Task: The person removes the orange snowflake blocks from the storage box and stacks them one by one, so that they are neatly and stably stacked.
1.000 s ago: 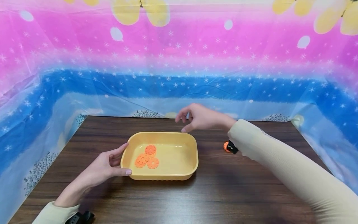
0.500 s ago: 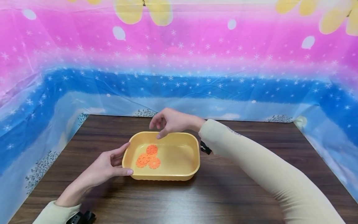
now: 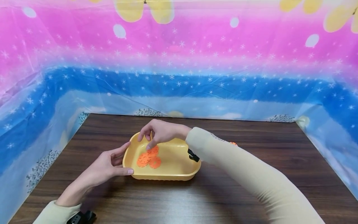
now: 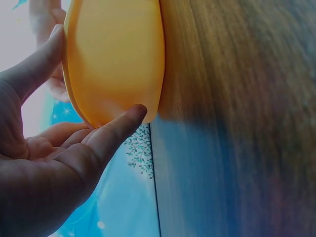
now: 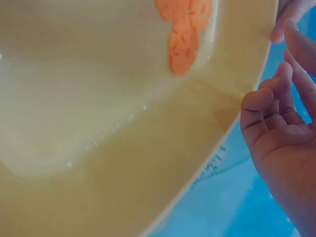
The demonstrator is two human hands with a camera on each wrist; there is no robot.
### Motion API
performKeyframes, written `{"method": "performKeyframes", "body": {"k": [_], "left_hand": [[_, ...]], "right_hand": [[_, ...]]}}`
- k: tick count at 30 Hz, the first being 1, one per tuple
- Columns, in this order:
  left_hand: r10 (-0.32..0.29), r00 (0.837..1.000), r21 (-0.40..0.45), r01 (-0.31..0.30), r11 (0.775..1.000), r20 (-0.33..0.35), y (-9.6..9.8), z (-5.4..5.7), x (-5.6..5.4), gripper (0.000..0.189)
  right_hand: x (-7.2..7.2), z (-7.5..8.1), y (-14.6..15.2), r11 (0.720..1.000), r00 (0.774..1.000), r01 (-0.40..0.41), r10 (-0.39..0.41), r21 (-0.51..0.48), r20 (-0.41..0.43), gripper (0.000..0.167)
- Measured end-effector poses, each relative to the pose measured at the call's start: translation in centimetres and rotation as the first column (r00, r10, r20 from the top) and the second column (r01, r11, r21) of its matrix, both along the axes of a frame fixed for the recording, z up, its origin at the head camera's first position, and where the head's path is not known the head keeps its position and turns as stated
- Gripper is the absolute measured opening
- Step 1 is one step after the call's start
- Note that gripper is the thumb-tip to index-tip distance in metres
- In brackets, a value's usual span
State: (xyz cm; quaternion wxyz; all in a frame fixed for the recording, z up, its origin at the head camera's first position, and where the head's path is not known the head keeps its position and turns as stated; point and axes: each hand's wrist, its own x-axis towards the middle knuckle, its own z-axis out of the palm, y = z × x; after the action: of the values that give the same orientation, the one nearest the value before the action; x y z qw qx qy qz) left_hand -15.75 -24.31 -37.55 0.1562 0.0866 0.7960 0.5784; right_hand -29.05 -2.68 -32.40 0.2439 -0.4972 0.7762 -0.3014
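A yellow plastic basin [image 3: 173, 161] stands on the table with several orange notched toy discs [image 3: 144, 159] overlapping at its left side. My left hand [image 3: 104, 165] grips the basin's left end, thumb at the near corner and index finger at the far one. Seen in the left wrist view, the left hand [image 4: 59, 168] spans that end from rim to lower wall. Over the basin's back left part is my right hand [image 3: 160, 132], fingers loosely bent, its thumb tip overlapping the rearmost disc. The right wrist view shows the right hand [image 5: 286, 123] with nothing between its fingers.
Behind the right forearm, an orange disc [image 3: 233, 143] peeks out on the dark wooden table [image 3: 265, 143]. A pink and blue patterned cloth [image 3: 179, 84] surrounds the table at the back and sides. The right sleeve [image 3: 237, 158] crosses over the basin's right end.
My right hand has moved left from behind the basin's right back corner, then lowered over the discs. The left hand keeps its hold on the basin, and the discs inside look unmoved.
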Motion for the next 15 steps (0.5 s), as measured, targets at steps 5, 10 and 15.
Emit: {"method": "performKeyframes", "body": {"k": [5, 10, 15], "left_hand": [[-0.020, 1.000, 0.009, 0.020, 1.000, -0.009, 0.0, 0.3, 0.2, 0.095], [-0.014, 1.000, 0.013, 0.014, 1.000, 0.001, 0.0, 0.4, 0.2, 0.095], [-0.009, 1.000, 0.006, 0.009, 1.000, 0.002, 0.0, 0.3, 0.2, 0.095]], "right_hand": [[0.3, -1.2, -0.4, 1.000, 0.999, -0.002, 0.001, 0.018, 0.037, 0.031], [0.6, -2.3, -0.7, 1.000, 0.998, -0.005, 0.003, 0.031, 0.058, 0.033], [0.6, -3.3, -1.0, 0.997, 0.999, 0.004, -0.007, 0.071, 0.045, 0.037]]}}
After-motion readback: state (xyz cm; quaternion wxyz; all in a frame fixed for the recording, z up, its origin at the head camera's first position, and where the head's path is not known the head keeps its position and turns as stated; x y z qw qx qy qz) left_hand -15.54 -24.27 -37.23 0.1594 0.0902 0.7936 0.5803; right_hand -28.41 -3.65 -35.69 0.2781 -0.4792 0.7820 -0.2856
